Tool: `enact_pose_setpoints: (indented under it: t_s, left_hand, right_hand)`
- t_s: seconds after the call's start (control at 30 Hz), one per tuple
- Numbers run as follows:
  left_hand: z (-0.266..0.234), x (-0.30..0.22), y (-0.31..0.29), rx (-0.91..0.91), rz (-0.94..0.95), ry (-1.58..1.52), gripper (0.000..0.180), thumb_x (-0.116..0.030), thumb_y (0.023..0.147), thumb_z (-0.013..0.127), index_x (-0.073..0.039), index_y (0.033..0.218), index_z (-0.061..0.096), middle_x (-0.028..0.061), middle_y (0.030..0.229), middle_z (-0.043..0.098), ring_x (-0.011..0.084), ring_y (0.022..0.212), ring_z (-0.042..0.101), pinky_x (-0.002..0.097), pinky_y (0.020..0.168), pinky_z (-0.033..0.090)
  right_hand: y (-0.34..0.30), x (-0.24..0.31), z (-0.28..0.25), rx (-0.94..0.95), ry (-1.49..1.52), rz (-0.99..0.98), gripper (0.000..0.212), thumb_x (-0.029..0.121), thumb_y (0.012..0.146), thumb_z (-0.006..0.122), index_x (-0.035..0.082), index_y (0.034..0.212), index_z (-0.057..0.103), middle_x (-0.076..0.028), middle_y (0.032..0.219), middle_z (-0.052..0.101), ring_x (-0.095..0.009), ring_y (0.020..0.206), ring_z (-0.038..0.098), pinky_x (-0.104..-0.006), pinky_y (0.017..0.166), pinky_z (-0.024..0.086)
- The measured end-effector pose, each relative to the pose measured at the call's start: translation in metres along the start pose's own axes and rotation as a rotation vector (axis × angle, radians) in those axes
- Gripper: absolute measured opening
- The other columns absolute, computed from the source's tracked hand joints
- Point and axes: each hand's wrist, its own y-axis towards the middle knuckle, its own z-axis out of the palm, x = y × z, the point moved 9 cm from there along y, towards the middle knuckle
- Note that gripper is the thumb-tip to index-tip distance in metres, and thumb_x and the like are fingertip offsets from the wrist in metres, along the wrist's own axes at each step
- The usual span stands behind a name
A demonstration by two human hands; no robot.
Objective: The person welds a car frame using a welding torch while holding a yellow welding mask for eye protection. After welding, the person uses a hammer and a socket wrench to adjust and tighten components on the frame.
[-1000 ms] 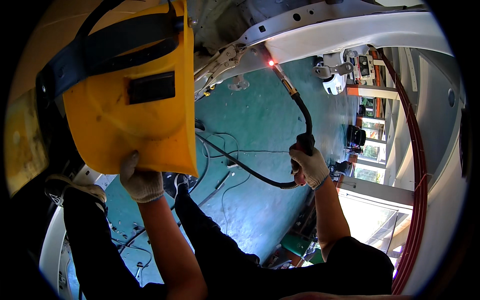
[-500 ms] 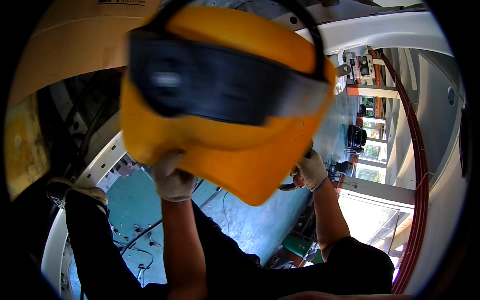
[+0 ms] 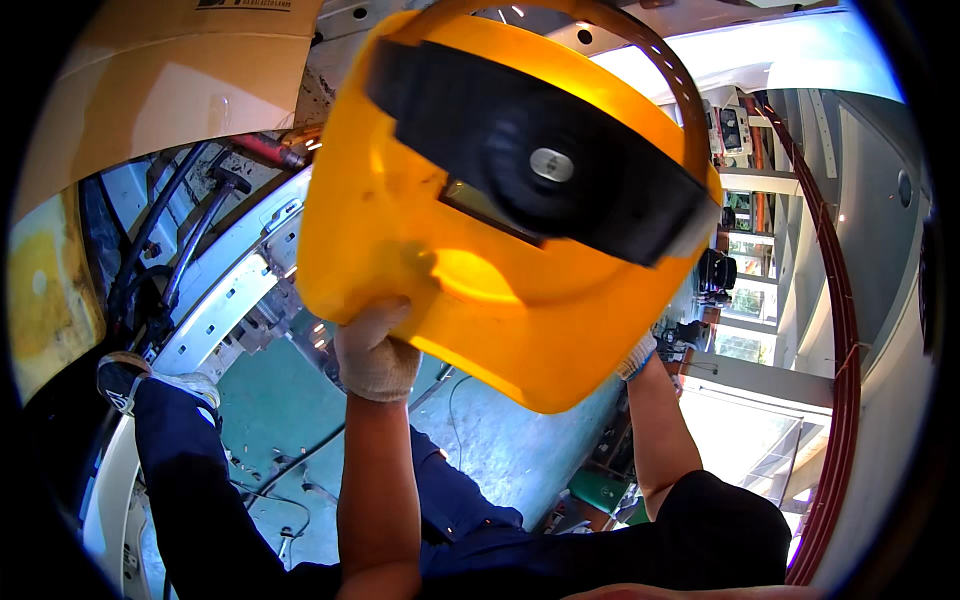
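A yellow welding mask [image 3: 570, 330] with a black headband [image 3: 630, 190] and a round knob fills the upper middle of the head view. Its inner side faces me, and a small dark window shows below the band. My left hand [image 3: 375, 350], in a pale knit glove, is closed on the mask's lower left edge, thumb on the inside. Of my right hand [image 3: 638, 357] only the glove's cuff shows at the mask's lower right edge. The fingers and anything in them are hidden behind the mask. Bright light falls on the mask, and sparks fly around it.
Brown cardboard [image 3: 180, 90] hangs at upper left. A white perforated metal frame [image 3: 225, 315] curves below it, beside a T-headed rod [image 3: 200, 230]. My shoe [image 3: 160, 380] is against this frame. Dark cables [image 3: 300, 455] lie on the green floor. Red hoses [image 3: 835, 300] run down the right.
My left hand and the mask have shifted right, and the mask has tilted. Strong light and sparks have appeared. My right hand, earlier seen gripping something dark with a cable, is now mostly covered.
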Motion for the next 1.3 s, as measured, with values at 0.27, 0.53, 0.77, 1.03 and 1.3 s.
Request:
enact_pose_setpoints:
  t_s: [0.27,0.53,0.77,1.03,1.3]
  left_hand:
    - [-0.072,-0.08,0.0,-0.105,0.205,-0.085,0.062,-0.001,0.085,0.064,0.001,0.146,0.055,0.0163,0.137,0.065,0.0348,0.129,0.063,0.0514,0.115,0.048]
    - [-0.142,-0.131,-0.019,-0.404,0.445,-0.01,0.053,-0.011,0.094,0.066,0.007,0.143,0.055,0.0182,0.136,0.065,0.0333,0.126,0.064,0.049,0.113,0.049]
    - [-0.174,-0.108,-0.03,-0.512,0.434,-0.01,0.05,-0.011,0.095,0.068,0.007,0.139,0.056,0.0194,0.129,0.067,0.0326,0.122,0.067,0.0472,0.11,0.052]
    - [-0.189,-0.109,-0.031,-0.509,0.4,0.062,0.051,-0.011,0.093,0.069,0.008,0.138,0.056,0.0207,0.129,0.067,0.0347,0.121,0.067,0.0478,0.11,0.052]
    - [-0.179,-0.1,-0.028,-0.475,0.383,0.107,0.058,-0.009,0.089,0.072,0.008,0.141,0.054,0.0193,0.134,0.065,0.0338,0.128,0.063,0.0495,0.115,0.048]
  right_hand:
    - [-0.03,-0.062,0.028,0.036,0.157,0.142,0.037,0.015,0.095,0.073,0.001,0.129,0.067,-0.003,0.082,0.065,-0.012,0.067,0.062,-0.0299,0.06,0.054]
    - [-0.054,-0.244,0.122,0.213,0.091,0.331,0.038,0.026,0.094,0.077,0.006,0.126,0.071,-0.002,0.083,0.068,-0.011,0.069,0.065,-0.0306,0.063,0.054]
    - [-0.069,-0.22,0.172,0.379,-0.3,0.177,0.052,0.038,0.09,0.08,0.006,0.13,0.068,-0.019,0.105,0.076,-0.032,0.099,0.074,-0.0415,0.09,0.058]
    - [-0.022,-0.157,0.13,0.222,0.133,0.174,0.038,0.022,0.094,0.078,0.007,0.128,0.07,-0.005,0.09,0.071,-0.014,0.079,0.069,-0.0326,0.074,0.058]
    - [0.029,-0.049,0.055,0.084,0.273,0.017,0.03,0.014,0.092,0.076,0.001,0.118,0.071,-0.003,0.078,0.065,-0.011,0.064,0.062,-0.0287,0.058,0.052]
